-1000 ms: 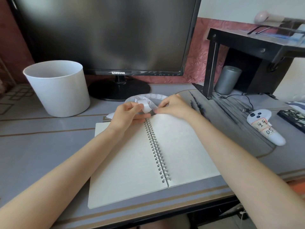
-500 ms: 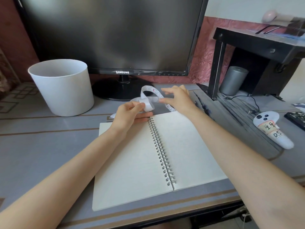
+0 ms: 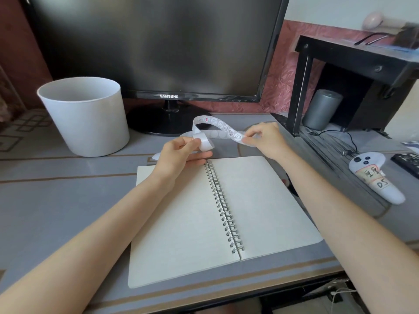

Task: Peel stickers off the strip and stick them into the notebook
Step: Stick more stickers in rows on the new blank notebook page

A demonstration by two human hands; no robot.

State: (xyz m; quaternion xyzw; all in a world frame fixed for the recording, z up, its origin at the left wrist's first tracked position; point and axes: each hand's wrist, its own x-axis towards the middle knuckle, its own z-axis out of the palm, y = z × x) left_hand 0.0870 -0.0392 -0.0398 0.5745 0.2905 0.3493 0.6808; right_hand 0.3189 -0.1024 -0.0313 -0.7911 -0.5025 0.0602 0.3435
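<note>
A spiral notebook (image 3: 260,200) lies open on the desk with two blank pages. Just beyond its top edge, both hands hold a white sticker strip (image 3: 221,126) in the air. My left hand (image 3: 179,155) grips the curled, rolled part of the strip between thumb and fingers. My right hand (image 3: 265,139) pinches the strip's other end, where several small round stickers with printed pictures show along its upper side. The strip arches up between the hands.
A white bucket (image 3: 86,116) stands at the back left. A black monitor (image 3: 158,46) on a round base stands behind the hands. To the right are a black shelf (image 3: 353,57), a grey cylinder (image 3: 322,108), a cable and a white controller (image 3: 376,177).
The strip has been lifted off the desk and drawn out. My right hand moved right along it and now pinches its end; my left hand rose slightly with the roll.
</note>
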